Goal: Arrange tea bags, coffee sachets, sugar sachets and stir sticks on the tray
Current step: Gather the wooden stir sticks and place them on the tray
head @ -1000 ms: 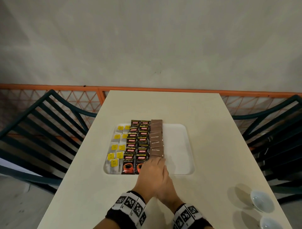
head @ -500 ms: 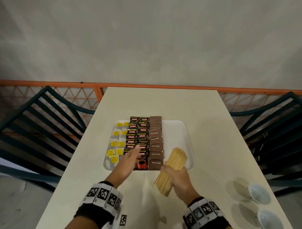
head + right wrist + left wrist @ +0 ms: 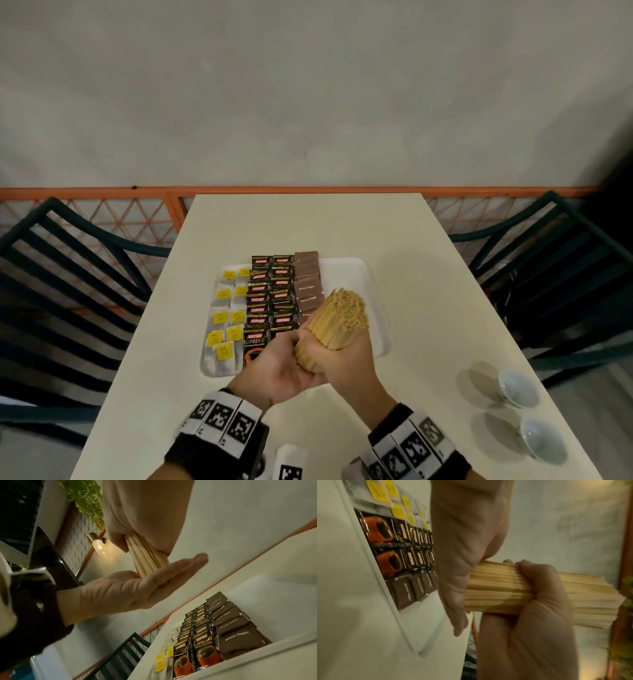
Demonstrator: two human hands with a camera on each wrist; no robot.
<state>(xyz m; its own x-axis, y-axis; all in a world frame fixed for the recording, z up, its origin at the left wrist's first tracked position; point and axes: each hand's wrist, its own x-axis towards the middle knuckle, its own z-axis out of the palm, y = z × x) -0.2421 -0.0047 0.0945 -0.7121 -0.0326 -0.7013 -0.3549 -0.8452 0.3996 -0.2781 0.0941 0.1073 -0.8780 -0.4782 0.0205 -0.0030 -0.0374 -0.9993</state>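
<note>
Wooden stir sticks held in right hand grip – butt ends on flat left hand palm – long axis toward tray bare strip.

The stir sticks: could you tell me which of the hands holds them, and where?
The right hand grips the stir sticks around the bundle's lower part; the left hand lies flat against its bottom end.

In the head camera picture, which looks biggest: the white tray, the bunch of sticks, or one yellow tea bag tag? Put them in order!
1. White tray
2. Bunch of stir sticks, though it is held up nearer the camera, so it looks bigger
3. Yellow tea bag tag
</note>
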